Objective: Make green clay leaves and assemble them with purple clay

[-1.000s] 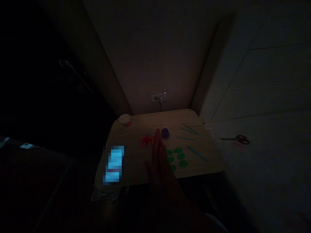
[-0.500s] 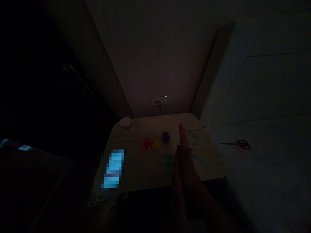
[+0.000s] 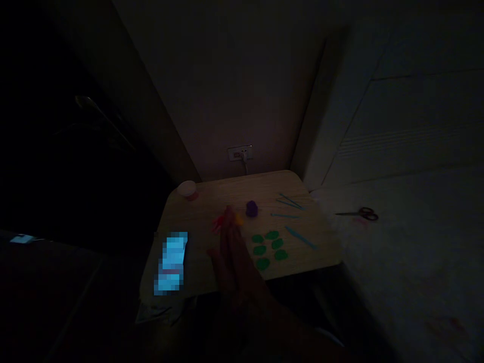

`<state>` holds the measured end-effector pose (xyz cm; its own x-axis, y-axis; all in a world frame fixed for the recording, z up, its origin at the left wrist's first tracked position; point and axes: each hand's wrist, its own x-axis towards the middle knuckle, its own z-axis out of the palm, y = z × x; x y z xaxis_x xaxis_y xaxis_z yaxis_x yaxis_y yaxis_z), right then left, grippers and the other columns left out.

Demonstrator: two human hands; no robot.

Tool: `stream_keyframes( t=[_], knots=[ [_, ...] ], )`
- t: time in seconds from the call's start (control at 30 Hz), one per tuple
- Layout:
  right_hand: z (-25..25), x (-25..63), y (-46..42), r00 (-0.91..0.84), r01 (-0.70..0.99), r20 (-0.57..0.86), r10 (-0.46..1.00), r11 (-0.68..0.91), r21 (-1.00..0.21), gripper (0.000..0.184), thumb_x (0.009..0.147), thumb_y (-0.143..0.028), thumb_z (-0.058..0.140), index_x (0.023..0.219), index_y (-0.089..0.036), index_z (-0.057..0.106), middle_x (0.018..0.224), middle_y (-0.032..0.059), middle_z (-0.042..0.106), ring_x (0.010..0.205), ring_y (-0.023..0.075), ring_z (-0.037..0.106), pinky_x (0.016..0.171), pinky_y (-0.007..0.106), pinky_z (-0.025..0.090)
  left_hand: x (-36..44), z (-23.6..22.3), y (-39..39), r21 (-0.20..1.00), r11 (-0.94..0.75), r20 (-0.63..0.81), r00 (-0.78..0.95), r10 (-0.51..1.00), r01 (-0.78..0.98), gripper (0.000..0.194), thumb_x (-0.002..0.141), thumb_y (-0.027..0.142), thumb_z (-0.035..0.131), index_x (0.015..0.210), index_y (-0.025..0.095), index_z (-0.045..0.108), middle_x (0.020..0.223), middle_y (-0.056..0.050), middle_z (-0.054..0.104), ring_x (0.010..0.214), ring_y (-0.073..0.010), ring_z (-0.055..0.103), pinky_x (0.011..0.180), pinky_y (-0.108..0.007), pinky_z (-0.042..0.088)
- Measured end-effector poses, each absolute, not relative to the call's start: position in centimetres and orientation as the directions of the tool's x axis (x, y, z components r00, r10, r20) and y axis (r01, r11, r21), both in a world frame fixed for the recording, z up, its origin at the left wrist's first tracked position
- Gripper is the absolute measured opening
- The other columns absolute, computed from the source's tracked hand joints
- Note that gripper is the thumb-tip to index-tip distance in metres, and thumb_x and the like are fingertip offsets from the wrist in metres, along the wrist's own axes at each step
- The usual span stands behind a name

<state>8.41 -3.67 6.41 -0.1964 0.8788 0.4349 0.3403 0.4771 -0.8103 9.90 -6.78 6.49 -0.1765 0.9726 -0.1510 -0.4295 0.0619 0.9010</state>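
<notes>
Left hand point(image 3: 224, 272) and right hand point(image 3: 242, 257): palms together, any content between them indeterminable | Red piece point(image 3: 218, 224), yellow piece point(image 3: 239, 220): on table point(image 3: 200, 214), partly hidden by hands | Green discs point(image 3: 259, 250): spaced apart, presumably preventing sticking

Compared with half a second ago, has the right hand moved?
Yes, leftward: the right hand was right of the stationary purple lump; now it points left of it.
</notes>
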Motion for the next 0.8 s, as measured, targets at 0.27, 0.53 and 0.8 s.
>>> stream_keyframes(
  t=[0.27,0.53,0.8],
  knots=[
    [6.3,15.0,0.1,0.026,0.208,0.439,0.898,0.424,-0.881,0.063,0.110,-0.052,0.025,0.168,-0.029,0.016,0.176,0.0058,0.015,0.162,0.0246,0.011,0.131,0.057,0.016,9.0,5.7,-7.8,0.885,0.072,-0.126,-0.088,0.988,-0.461,0.032,0.101,0.041,0.062,0.128,0.025,0.065,0.140,-0.010,0.062,0.122,-0.0249,0.063,0.103,-0.045,0.054],
    [5.6,15.6,2.3,0.384,0.133,0.347,0.856,0.321,-0.938,0.067,0.107,-0.063,0.020,0.158,-0.025,0.040,0.167,0.0106,0.037,0.157,0.0237,0.029,0.128,0.055,0.020,9.3,5.2,-6.7,0.832,0.093,-0.109,0.003,0.994,-0.547,0.059,0.085,0.063,0.072,0.129,0.022,0.073,0.143,-0.013,0.066,0.143,-0.0355,0.052,0.120,-0.046,0.041],
    [5.4,15.8,2.2,0.441,0.027,0.289,0.850,0.309,-0.951,0.067,0.106,-0.064,0.017,0.146,-0.023,0.051,0.156,0.0139,0.050,0.146,0.0263,0.045,0.120,0.054,0.034,9.0,5.4,-5.4,0.771,0.139,-0.220,-0.055,0.974,-0.622,0.038,0.081,0.046,0.083,0.106,0.018,0.076,0.116,-0.012,0.078,0.113,-0.0281,0.072,0.103,-0.040,0.054]
  ],
)
